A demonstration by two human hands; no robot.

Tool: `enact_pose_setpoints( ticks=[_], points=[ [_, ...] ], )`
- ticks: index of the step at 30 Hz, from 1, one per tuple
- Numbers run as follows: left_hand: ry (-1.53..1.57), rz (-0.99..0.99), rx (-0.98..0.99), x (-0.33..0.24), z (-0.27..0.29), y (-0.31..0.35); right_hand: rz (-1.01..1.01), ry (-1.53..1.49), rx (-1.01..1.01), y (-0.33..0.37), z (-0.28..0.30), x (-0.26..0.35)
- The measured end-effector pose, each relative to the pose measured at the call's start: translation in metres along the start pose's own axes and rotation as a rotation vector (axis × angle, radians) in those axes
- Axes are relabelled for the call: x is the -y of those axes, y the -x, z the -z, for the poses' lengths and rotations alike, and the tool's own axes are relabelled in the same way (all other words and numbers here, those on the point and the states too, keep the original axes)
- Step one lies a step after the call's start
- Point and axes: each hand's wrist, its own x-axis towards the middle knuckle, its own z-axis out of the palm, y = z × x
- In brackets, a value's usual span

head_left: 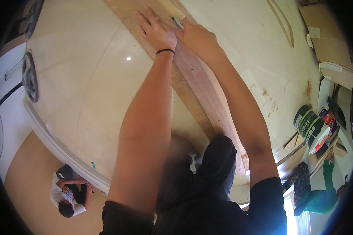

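Note:
A long reddish-brown wooden plank (196,79) runs from the top of the view down toward my knees. Its near part lies beside a second, yellower board (187,98). My left hand (157,32) rests on the wood near the top, fingers spread flat, with a dark band around its wrist. Just to its right, my right hand (200,38) is closed at the plank's edge. Beside its fingertips shows a small dark and metallic piece (178,21), too little seen to name. A pale yellow strip (171,8) lies just beyond it.
Pale tiles (94,78) surround the boards. Thin wooden strips (283,23) and cardboard (329,35) lie at the upper right. A dark green bucket (309,123) stands at right. One person (68,192) sits at lower left; another in green (317,199) is at lower right.

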Motion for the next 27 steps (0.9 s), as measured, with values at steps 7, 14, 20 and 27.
enact_pose_setpoints(
  ticks=[7, 14, 20, 27],
  points=[
    [-0.002, -0.053, -0.041, 0.001, 0.000, 0.002, -0.052, -0.030, 0.074, 0.022, 0.005, -0.001],
    [-0.037, -0.096, -0.075, 0.003, -0.002, 0.000, -0.030, 0.036, 0.090, 0.031, 0.004, -0.007],
    [-0.045, -0.066, -0.041, -0.001, 0.001, 0.002, -0.020, 0.006, 0.075, 0.037, -0.001, -0.014],
    [-0.022, -0.027, -0.015, -0.002, 0.001, 0.001, 0.005, -0.071, 0.032, 0.037, -0.010, -0.018]
  ],
)
